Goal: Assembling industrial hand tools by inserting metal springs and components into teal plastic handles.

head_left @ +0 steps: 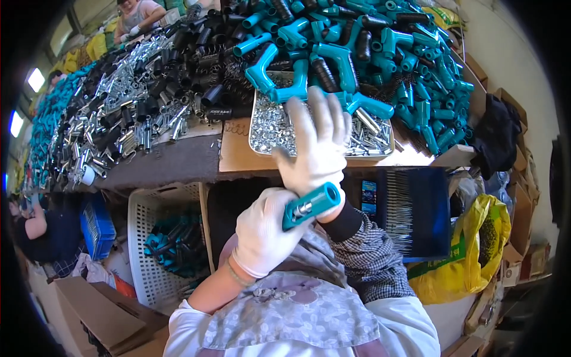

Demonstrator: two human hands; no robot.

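Observation:
Held upright in front of my apron is a teal plastic tube-shaped housing (318,201), with a shiny metal piece showing in its side slot. My gloved left hand (262,229) is closed around its lower end. My gloved right hand (318,146) stretches forward beyond the housing, fingers spread and nothing in them. It is over the near edge of a shallow metal tray (256,143) of small silvery parts. Several teal gun-shaped housings (340,65) lie at and over the tray's far side, close to my right fingertips.
Teal housings, black tubes (214,94) and silvery metal parts (134,122) are heaped across the table. Below it, a white basket (135,238) holds teal pieces, left. A blue bin (431,217) of thin metal rods and a yellow bag (440,285) stand right. Other people work at far left.

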